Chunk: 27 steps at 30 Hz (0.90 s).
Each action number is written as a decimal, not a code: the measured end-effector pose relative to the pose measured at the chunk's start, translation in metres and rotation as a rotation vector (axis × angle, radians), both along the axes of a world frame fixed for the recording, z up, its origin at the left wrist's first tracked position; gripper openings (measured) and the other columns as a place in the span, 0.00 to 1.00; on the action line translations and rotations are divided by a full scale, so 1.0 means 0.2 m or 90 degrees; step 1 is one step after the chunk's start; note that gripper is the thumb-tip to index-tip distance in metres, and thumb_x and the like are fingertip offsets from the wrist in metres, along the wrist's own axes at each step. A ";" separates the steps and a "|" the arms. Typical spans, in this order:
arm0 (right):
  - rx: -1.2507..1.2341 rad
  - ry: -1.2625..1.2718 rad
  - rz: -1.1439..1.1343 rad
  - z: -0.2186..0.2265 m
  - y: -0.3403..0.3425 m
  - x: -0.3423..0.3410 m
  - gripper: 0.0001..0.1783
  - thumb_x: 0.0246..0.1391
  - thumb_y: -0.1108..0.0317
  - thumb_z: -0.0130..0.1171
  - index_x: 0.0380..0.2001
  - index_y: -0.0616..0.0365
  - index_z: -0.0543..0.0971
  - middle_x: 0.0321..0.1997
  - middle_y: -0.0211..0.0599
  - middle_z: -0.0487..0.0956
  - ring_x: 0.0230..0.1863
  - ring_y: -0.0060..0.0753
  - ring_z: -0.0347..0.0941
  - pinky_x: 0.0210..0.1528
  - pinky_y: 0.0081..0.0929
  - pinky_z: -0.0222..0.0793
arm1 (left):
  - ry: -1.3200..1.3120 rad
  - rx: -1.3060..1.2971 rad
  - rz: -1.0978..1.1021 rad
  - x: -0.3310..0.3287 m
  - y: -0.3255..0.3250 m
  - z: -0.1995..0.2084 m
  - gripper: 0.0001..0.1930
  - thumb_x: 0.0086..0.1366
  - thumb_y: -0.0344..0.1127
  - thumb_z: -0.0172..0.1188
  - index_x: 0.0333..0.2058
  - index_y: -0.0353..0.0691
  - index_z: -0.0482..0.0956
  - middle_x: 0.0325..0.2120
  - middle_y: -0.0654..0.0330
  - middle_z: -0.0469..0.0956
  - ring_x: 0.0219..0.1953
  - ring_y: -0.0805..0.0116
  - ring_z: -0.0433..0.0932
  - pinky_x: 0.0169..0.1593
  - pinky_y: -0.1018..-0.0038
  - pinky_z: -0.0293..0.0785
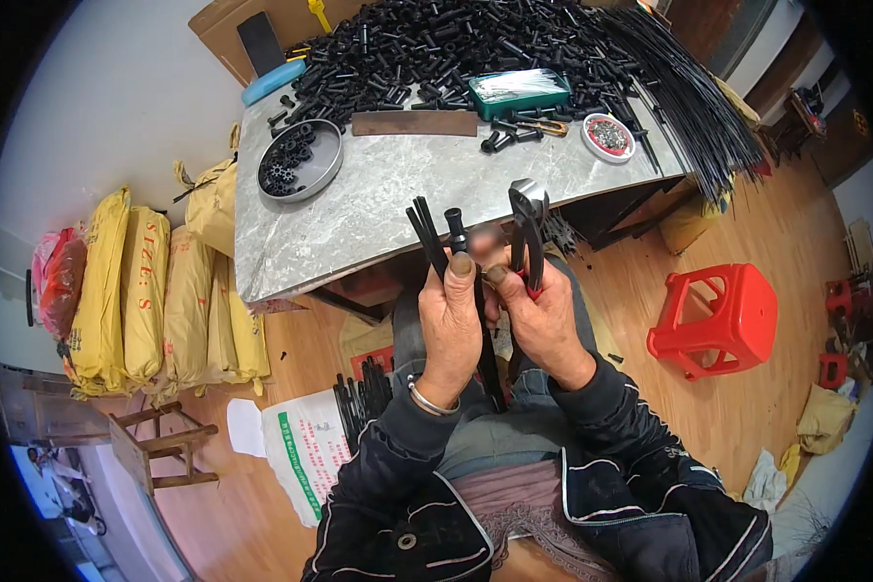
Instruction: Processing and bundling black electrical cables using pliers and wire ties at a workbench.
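Note:
In front of my lap, my left hand (451, 330) is closed round several thin black rods (427, 233). A black flanged tube piece (455, 223) stands up by its thumb. My right hand (543, 315) grips pliers (528, 209) with a silver head pointing up and some red on the handle. Its thumb and fingertips come close to the left thumb, and a blurred patch hides part of what is between them. Dark lengths of the rods hang below the hands. On the grey table (378, 204) beyond lies a large heap of black tube pieces (407, 48).
On the table are a round tray (325, 175) with black toothed parts, a brown strip (414, 123), a green box (521, 92) of white sticks, a dish (608, 138) of small metal parts and long black rods (689, 87). A red stool (718, 320) stands right; yellow sacks (145, 291) left.

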State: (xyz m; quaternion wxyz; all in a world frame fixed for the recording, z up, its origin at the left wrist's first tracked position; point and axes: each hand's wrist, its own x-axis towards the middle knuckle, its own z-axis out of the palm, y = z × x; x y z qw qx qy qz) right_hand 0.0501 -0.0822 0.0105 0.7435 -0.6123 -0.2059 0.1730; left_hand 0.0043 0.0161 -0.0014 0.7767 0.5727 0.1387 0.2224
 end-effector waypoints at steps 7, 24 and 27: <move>-0.013 0.016 0.008 0.03 0.00 0.00 0.13 0.64 0.59 0.54 0.35 0.60 0.74 0.23 0.27 0.72 0.20 0.17 0.67 0.23 0.17 0.62 | -0.006 0.006 -0.010 0.00 0.00 -0.01 0.28 0.70 0.56 0.46 0.47 0.32 0.75 0.24 0.65 0.72 0.19 0.82 0.65 0.21 0.82 0.60; 0.001 0.009 -0.005 -0.02 -0.01 0.02 0.14 0.62 0.59 0.57 0.34 0.60 0.75 0.27 0.26 0.73 0.22 0.18 0.69 0.23 0.16 0.62 | 0.003 -0.009 -0.002 0.00 -0.02 0.03 0.26 0.70 0.55 0.48 0.46 0.34 0.76 0.21 0.68 0.70 0.18 0.83 0.65 0.21 0.83 0.59; -0.031 -0.063 -0.035 0.00 -0.01 0.02 0.13 0.62 0.60 0.57 0.33 0.61 0.75 0.27 0.26 0.73 0.22 0.17 0.69 0.23 0.16 0.63 | 0.004 -0.003 0.001 0.00 -0.02 0.02 0.25 0.70 0.54 0.48 0.45 0.34 0.76 0.20 0.68 0.69 0.18 0.83 0.64 0.21 0.83 0.59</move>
